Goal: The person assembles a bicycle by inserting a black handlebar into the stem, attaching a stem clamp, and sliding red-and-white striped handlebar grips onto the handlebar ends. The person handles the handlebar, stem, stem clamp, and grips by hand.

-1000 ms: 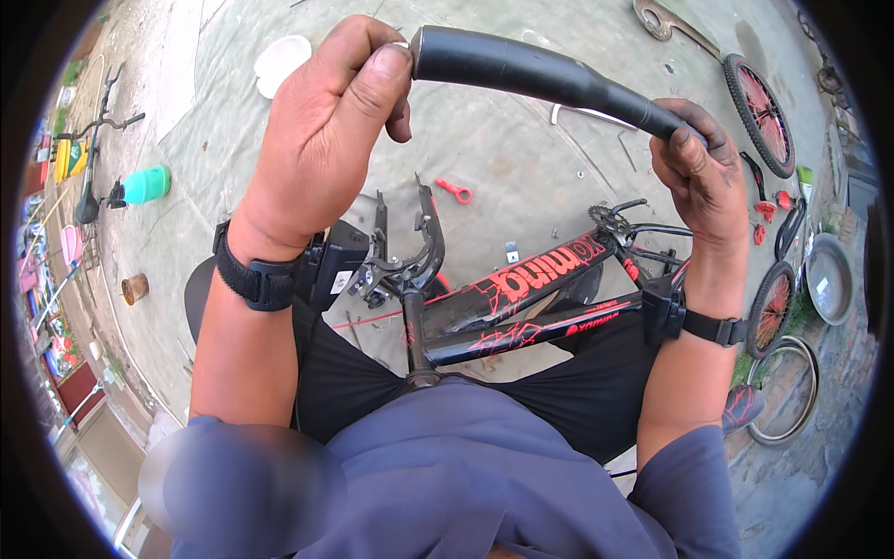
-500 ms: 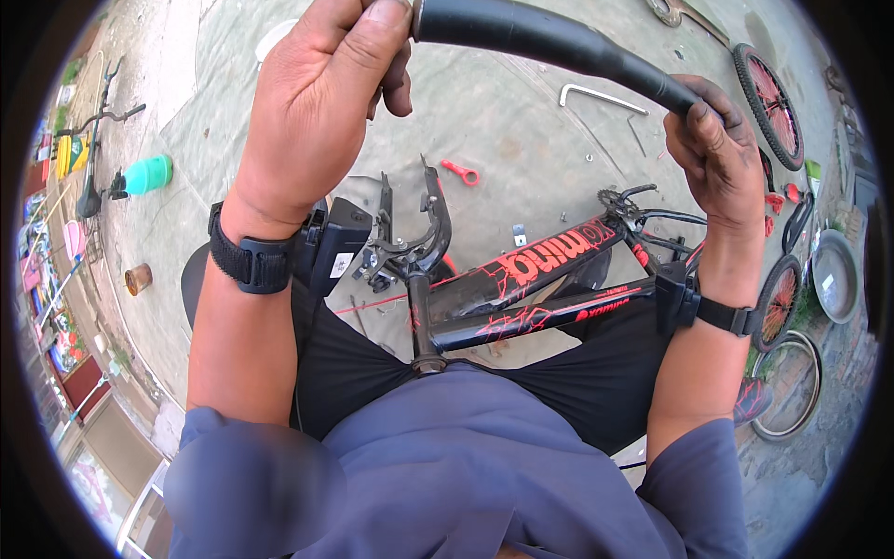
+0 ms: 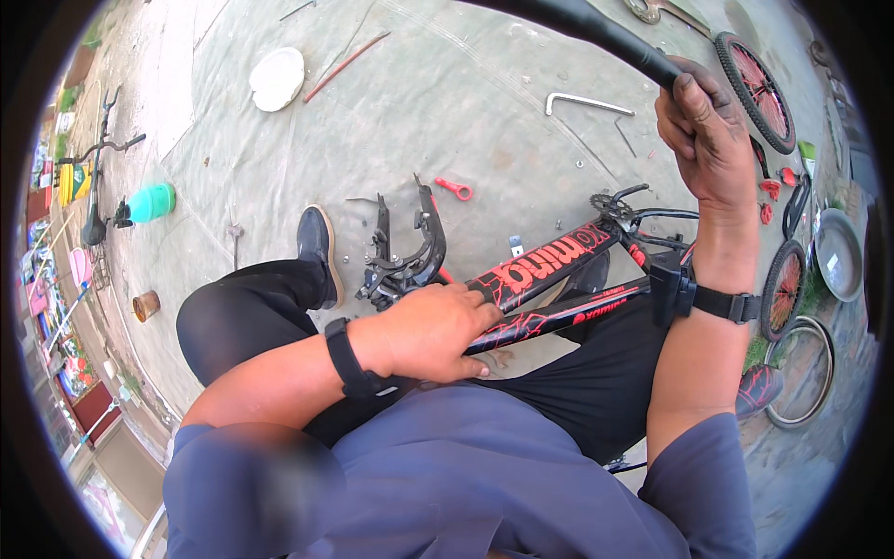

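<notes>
On the grey-green floor (image 3: 447, 112) lie a white dish (image 3: 277, 80) and reddish rod (image 3: 346, 67), upper left, and a bent bar (image 3: 591, 101), upper right.

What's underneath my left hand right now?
Your left hand lies over the front end of the black and red bike frame, which shows beyond it to the right. Whatever is directly beneath the hand is covered.
</notes>
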Tool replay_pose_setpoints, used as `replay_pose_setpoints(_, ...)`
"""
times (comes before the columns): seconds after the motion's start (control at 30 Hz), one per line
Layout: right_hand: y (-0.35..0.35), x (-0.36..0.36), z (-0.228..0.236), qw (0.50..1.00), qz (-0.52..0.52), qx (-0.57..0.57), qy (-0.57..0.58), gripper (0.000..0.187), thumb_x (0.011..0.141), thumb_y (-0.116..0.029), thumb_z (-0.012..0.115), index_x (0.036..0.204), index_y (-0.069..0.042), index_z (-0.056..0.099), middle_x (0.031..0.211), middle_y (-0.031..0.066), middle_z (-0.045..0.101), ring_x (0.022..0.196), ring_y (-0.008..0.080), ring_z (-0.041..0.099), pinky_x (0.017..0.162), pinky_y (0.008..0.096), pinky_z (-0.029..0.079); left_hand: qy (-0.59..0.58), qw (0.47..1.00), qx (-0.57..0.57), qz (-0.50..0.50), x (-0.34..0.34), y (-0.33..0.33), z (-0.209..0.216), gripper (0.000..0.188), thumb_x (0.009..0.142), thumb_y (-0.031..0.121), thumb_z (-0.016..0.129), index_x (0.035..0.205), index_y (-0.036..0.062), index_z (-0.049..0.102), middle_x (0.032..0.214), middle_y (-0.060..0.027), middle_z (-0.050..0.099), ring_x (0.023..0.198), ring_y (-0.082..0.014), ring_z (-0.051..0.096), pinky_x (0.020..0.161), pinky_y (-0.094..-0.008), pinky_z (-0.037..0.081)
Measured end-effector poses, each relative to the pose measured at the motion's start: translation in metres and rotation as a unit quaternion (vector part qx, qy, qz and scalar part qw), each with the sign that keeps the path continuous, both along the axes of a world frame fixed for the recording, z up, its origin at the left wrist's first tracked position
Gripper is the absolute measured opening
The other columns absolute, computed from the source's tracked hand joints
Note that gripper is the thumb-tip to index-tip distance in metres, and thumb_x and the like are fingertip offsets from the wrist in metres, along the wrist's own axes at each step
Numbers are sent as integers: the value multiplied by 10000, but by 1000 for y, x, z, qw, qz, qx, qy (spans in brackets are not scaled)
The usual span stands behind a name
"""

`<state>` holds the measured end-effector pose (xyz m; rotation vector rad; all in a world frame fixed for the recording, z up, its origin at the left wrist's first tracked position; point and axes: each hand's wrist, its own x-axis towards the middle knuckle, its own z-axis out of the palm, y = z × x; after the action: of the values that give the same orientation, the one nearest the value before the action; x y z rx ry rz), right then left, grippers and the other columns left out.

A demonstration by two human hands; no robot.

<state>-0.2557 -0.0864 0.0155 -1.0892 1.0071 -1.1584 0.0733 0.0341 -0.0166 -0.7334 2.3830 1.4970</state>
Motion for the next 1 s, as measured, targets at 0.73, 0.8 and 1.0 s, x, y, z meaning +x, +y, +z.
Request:
replay_pose_setpoints(0.73, 46, 8, 6, 998, -2, -60, 18, 449, 1058, -310, 630, 1362, 19, 613, 733, -36, 387, 566, 40, 321, 511, 200, 228, -25, 990, -122, -66, -13, 9, 8, 685, 723, -2, 640, 1404, 19, 575, 1151, -181, 685, 930, -397, 699, 788, -475, 559)
replay_pose_setpoints(0.8, 57, 9, 8, 997, -7, -71, 18, 452, 1057, -311, 631, 1360, 24, 615, 730, -38, 385, 566, 39, 320, 509, 201, 225, -34, 989, -123, -73, -16, 6, 14, 681, 724, 0, 640, 1401, 42, 587, 1145, -178, 686, 897, -405, 696, 765, -486, 554)
replay_pose_setpoints(1.0, 92, 19, 18, 997, -16, -76, 20, 430, 1057, -298, 631, 1349, 18, 626, 731, -36, 393, 558, 39, 324, 492, 203, 221, -44, 986, -148, -66, -15, 4, 17, 686, 725, 88, 737, 1395, 67, 591, 994, -202, 708, 881, -415, 691, 746, -504, 537)
